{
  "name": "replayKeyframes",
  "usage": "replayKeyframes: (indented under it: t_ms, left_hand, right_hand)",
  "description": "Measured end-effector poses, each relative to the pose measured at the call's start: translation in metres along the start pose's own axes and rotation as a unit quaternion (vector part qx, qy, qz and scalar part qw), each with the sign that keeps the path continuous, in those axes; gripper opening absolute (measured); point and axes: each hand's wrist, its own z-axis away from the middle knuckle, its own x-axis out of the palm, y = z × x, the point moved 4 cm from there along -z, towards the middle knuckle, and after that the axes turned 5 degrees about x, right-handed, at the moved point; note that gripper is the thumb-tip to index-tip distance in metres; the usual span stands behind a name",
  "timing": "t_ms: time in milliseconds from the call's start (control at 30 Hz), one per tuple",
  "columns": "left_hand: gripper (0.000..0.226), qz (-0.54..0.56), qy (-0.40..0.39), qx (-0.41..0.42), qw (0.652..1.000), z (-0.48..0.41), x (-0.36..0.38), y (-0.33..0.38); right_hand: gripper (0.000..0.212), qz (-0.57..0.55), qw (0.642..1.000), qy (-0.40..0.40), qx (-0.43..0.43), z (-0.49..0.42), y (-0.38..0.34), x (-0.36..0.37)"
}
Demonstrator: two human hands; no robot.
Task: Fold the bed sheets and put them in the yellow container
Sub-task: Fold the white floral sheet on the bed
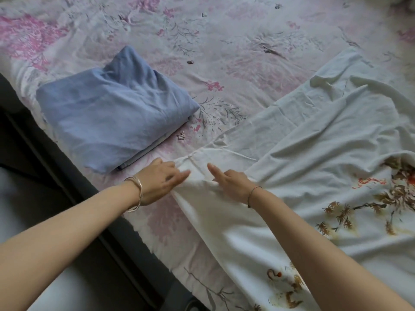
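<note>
White bed sheet (pixel 325 153), thin cotton with a brown and orange plant-and-bird print, lies rumpled and partly spread over the right half of the bed (pixel 258 23). One corner points toward the near left edge, and both hands meet there. Left hand (pixel 160 179): fingers stretched out nearly straight, tips resting on the bunched corner edge, slightly blurred, nothing gripped. Right hand (pixel 228 181): index finger straight and pointing up-left, the other fingers curled down into the cloth. Cannot tell whether they pinch the fabric or only press it. The sheet puckers between the two hands.

Folded blue bed sheet (pixel 112 108) — a thick, roughly square soft stack with one peaked corner — sits on the bed just left of and beyond the left hand, apart from the white bed sheet.

Silver bangles (pixel 137 194) on the left wrist, thin bracelet (pixel 253 194) on the right.

Bed surface is a wrinkled pink floral bed cover (pixel 224 52) with grey sprigs, filling most of the view. Dark bed frame (pixel 67 176) runs diagonally along the left edge — beyond it, pale floor (pixel 18 198) at lower left.
</note>
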Motion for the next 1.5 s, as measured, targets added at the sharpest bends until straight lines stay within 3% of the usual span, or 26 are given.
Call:
replayKeyframes:
  t_ms: [67,167,233,333,433,533,633,700,767,900,967,1033,1100,1200,1267,1400,1500]
  left_hand:
    - [0.086,0.127,0.052,-0.04,0.99,-0.001,-0.007,-0.008]
    - [0.052,0.316,0.091,-0.057,0.943,-0.004,-0.012,-0.009]
    - [0.044,0.331,0.109,-0.066,0.935,-0.003,-0.013,-0.018]
    - [0.032,0.192,0.173,-0.128,0.958,0.006,-0.005,-0.047]
    - [0.026,0.068,0.118,-0.242,0.961,0.015,0.018,-0.065]
    - [0.049,0.007,0.061,-0.237,0.97,0.002,0.032,-0.046]
    - [0.062,0.091,0.171,-0.212,0.958,0.001,0.022,-0.037]
    - [0.052,0.138,0.235,-0.21,0.939,0.015,0.018,-0.053]
    - [0.044,0.134,0.226,-0.236,0.936,0.033,0.024,-0.074]
    - [0.031,-0.015,0.161,-0.315,0.935,0.038,0.044,-0.074]
    - [0.029,-0.08,0.224,-0.337,0.911,0.031,0.048,-0.053]
    - [0.036,-0.106,0.287,-0.238,0.922,0.016,0.061,-0.009]
    - [0.047,-0.101,0.239,-0.082,0.962,0.0,0.095,0.048]
    - [0.062,-0.138,0.01,0.042,0.989,-0.014,0.163,0.117]
    - [0.061,-0.179,-0.055,0.042,0.981,-0.014,0.201,0.127]
    - [0.059,-0.229,-0.087,-0.023,0.969,-0.005,0.228,0.118]
    - [0.055,-0.231,-0.091,-0.067,0.966,-0.007,0.223,0.13]
  right_hand:
    - [0.061,-0.047,0.998,0.023,-0.024,-0.006,-0.012,-0.007]
    - [0.058,-0.07,0.992,0.085,-0.065,-0.015,-0.028,-0.015]
    - [0.051,-0.064,0.963,0.225,-0.136,-0.015,-0.041,-0.023]
    - [0.041,-0.155,0.889,0.381,-0.203,-0.004,-0.037,-0.028]
    - [0.037,-0.208,0.896,0.361,-0.15,-0.007,0.001,-0.007]
    - [0.033,-0.198,0.926,0.299,-0.117,-0.009,0.036,0.035]
    - [0.025,-0.215,0.926,0.289,-0.112,-0.002,0.057,0.066]
    - [0.025,-0.203,0.921,0.304,-0.133,0.005,0.062,0.073]
    - [0.029,-0.179,0.927,0.296,-0.143,0.01,0.068,0.076]
    - [0.051,-0.099,0.952,0.26,-0.124,0.014,0.085,0.087]
    - [0.063,-0.058,0.955,0.267,-0.118,0.02,0.091,0.091]
    - [0.065,-0.043,0.955,0.28,-0.091,0.03,0.099,0.093]
    - [0.054,-0.014,0.948,0.312,-0.066,0.042,0.113,0.095]
    - [0.056,-0.007,0.946,0.323,0.002,0.064,0.156,0.105]
    - [0.06,0.004,0.941,0.331,0.063,0.093,0.203,0.113]
    - [0.062,0.065,0.931,0.316,0.171,0.175,0.312,0.129]
    - [0.062,0.042,0.871,0.357,0.335,0.26,0.405,0.136]
